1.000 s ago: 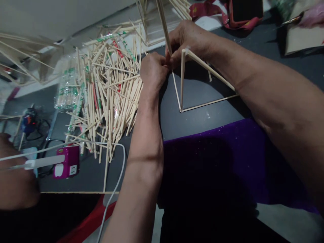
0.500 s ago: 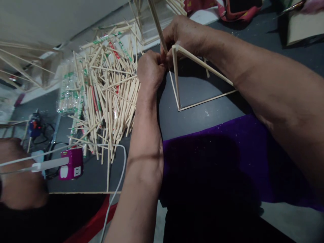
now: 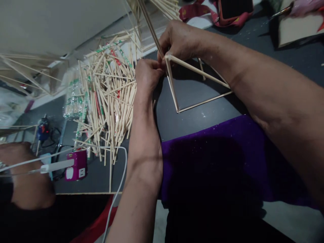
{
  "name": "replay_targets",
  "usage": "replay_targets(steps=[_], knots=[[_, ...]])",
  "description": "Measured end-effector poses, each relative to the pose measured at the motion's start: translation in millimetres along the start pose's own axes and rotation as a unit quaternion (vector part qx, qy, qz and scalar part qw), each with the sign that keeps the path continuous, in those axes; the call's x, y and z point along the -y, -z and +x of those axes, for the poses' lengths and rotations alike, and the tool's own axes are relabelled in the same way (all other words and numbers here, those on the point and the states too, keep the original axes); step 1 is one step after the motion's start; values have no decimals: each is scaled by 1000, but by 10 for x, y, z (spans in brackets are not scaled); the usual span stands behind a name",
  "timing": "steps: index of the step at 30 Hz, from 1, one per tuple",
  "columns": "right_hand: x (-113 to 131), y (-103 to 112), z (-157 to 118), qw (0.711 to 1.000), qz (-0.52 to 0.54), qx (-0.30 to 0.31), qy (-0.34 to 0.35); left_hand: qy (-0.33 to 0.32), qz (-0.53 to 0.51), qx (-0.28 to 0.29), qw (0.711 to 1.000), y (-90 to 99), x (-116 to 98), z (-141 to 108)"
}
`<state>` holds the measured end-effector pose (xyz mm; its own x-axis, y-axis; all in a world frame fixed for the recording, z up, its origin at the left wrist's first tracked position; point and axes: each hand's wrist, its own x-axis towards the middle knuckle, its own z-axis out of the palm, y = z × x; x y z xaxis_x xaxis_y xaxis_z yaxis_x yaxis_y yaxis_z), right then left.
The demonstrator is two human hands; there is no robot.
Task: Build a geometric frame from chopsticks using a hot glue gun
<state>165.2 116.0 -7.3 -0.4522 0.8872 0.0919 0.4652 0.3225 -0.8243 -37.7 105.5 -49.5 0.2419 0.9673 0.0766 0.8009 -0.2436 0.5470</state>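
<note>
Clamping the long stick [image 3: 151,28], angled toward eleven o'clock, your right hand [image 3: 178,40] has the stick frame [image 3: 199,72] at four o'clock (I can't tell what your left hand [image 3: 147,76] grips).

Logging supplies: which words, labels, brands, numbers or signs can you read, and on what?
None can be read.
Green print on clear plastic stick pack: too blurred.
Red, green print on clear wrappers among pale wooden sticks: too blurred.
Yellowish marks on red fabric strap: too blurred.
Mark on magenta plastic block: too small.
</note>
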Motion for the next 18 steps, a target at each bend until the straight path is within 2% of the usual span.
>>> replay_targets(steps=[5,13,18], knots=[[57,15,-24,1000,5,-11,15,-12,-24,-18,999,25,-16,-14],[87,24,-58,1000,16,-5,13,11,-35,-14,999,56,-15,2],[75,10,-63,999,34,3,3,21,-33,-34,999,34,-52,-28]])
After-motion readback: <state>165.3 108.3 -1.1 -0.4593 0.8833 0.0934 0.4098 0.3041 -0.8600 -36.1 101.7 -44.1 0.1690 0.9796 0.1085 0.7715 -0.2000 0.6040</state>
